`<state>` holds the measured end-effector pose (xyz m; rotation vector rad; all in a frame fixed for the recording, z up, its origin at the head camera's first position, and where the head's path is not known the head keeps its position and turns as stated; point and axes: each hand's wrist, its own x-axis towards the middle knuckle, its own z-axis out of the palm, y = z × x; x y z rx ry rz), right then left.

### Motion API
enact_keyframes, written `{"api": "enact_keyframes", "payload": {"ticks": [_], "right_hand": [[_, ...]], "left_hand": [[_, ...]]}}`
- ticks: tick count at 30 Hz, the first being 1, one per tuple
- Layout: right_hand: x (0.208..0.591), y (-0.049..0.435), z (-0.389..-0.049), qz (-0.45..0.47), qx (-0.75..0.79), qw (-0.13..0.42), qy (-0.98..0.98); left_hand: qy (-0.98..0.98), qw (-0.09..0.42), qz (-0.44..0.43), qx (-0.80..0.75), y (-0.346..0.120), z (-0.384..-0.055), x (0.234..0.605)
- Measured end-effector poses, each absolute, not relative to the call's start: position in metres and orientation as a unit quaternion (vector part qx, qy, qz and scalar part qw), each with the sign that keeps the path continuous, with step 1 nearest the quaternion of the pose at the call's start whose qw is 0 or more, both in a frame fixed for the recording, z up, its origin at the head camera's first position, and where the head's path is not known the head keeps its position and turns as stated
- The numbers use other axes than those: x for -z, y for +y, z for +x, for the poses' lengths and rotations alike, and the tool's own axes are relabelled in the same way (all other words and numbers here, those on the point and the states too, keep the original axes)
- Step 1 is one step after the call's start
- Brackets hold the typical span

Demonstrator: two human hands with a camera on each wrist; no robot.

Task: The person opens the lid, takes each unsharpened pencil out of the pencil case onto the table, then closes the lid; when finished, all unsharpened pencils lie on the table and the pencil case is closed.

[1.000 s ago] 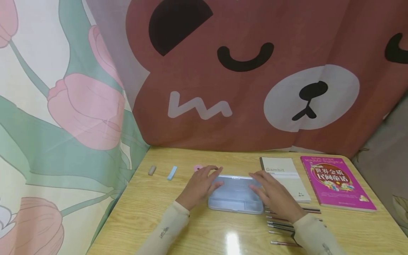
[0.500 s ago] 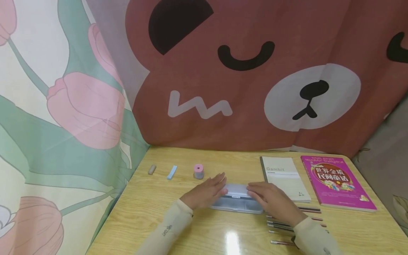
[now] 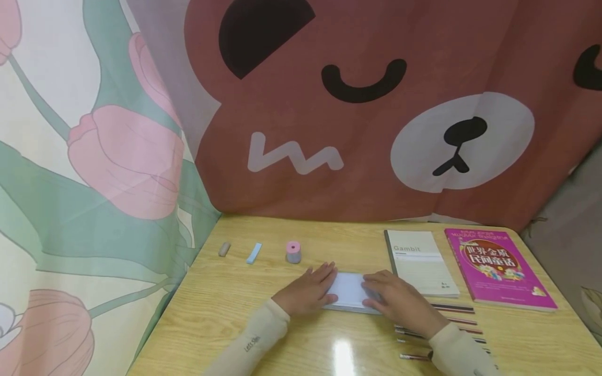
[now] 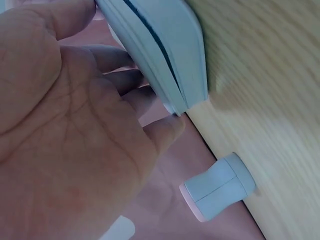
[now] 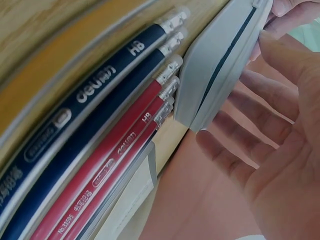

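A translucent pale pencil case lies on the table with its lid down. My left hand rests on the case's left end, fingertips on the lid and thumb near the front edge. At the right end, my right hand presses the lid in the same manner. In both wrist views the fingers look mostly straight, and a thin dark seam runs along the case's side. Several pencils with eraser ends, dark blue and red, lie beside the case under my right forearm. The case's inside is hidden.
Left of the case stand a grey, pink-topped sharpener-like cylinder, a light blue strip and a small brown block. A notebook and a magenta book lie at the right. Printed curtains hang behind the table.
The pencil case's lid has swung down toward me from upright, and both hands came down with it onto the case. The pink-topped cylinder, partly hidden before, is now uncovered.
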<state>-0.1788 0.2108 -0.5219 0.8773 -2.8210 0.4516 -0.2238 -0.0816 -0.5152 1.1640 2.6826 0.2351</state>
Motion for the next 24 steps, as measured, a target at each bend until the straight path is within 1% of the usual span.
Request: {"api": "enact_keyframes", "payload": {"ticks": [15, 19, 21, 24], "right_hand": [[0.523, 0.206, -0.177, 0.305, -0.124, 0.089, -0.940], [0.525, 0.207, -0.180, 0.307, -0.129, 0.107, -0.937], [0.526, 0.207, -0.183, 0.303, -0.129, 0.120, -0.936], [0.523, 0.208, -0.188, 0.284, -0.139, 0.128, -0.940]], "left_hand": [[0.920, 0.106, 0.373, -0.065, -0.076, -0.215, 0.511], [0.922, 0.108, 0.364, -0.076, -0.078, -0.217, 0.508], [0.924, 0.100, 0.359, -0.089, -0.080, -0.221, 0.506], [0.927, 0.069, 0.354, -0.099, -0.083, -0.232, 0.504]]}}
